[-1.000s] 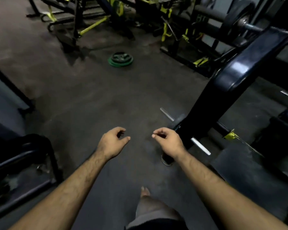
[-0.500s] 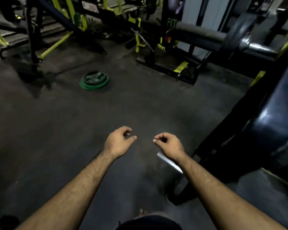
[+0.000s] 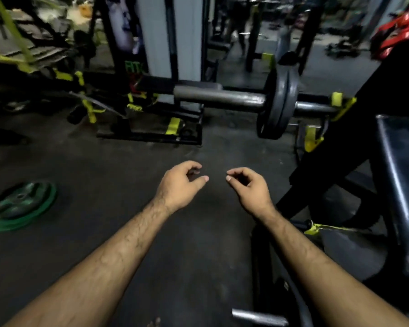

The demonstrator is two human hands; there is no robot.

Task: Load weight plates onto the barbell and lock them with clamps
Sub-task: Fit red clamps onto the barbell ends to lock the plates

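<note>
Barbell [image 3: 222,98]: racked across the upper middle of the view, its sleeve end pointing left. It has been brought into fuller view over the last second, when only a part of it showed at the top right; an approach toward it is judged from this.

Weight plates on the bar [image 3: 278,105]: dark, upright, seated at the inner end of the sleeve. Whether one plate or two is hard to tell. The sleeve outboard of them is bare; no clamp can be made out on it.

Green plates [image 3: 19,206]: stacked flat on the floor [image 3: 128,185] toward the left edge, well apart from the bar. They were seen farther up the frame a second ago and are now passed on the left, untouched.

Left hand [image 3: 180,185]: held out low over the floor, fingers loosely curled, nothing gripped.

Right hand [image 3: 249,188]: held likewise beside the left, fingers loosely curled, thumb and forefinger near each other but nothing seen between them. The pose of both is unchanged across the second.

Bench pad [image 3: 401,185]: dark, at the right edge.

Status: loading judged unfinished; the floor plates remain to be fetched, and no clamp is seen in view.
</note>
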